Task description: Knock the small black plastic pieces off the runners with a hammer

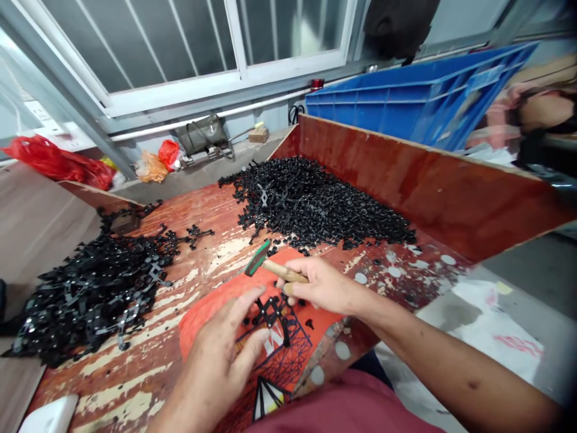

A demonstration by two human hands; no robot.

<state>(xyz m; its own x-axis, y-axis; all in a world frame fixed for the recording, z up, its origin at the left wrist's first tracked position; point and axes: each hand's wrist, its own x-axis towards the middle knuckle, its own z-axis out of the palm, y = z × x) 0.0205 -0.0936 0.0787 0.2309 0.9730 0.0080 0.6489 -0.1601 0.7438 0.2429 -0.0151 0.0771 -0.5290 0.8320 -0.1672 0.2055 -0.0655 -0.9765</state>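
Wood-handled hammer (276, 269) is in the R hand (318, 282), which is closed round the rear of the handle, thumb & fingers wrapped on it. Handle's long axis runs from the grip to the L & a bit away from the body; the green-edged head sits at the far L end, crosswise to it, one end pointing up-R in view, the other down-L. Head is clear of the fingers, above the orange sheet (198, 319). L hand (220, 343) is part-open, thumb & fingers spread apart w/ a gap btwn, tips beside a black linkage (270, 310); can't tell if they're touching it. Linkage is over the sheet, btwn the 2 hands, criss-cross bars facing up, w/ a dark strip at its R side pointing twd the body; overall long axis unclear, as fingers hide part. Sheet lies on the worn red table (198, 264). Pile of similar black linkages (103, 288) on the L, heap of small black parts (311, 198) beyond the hammer.
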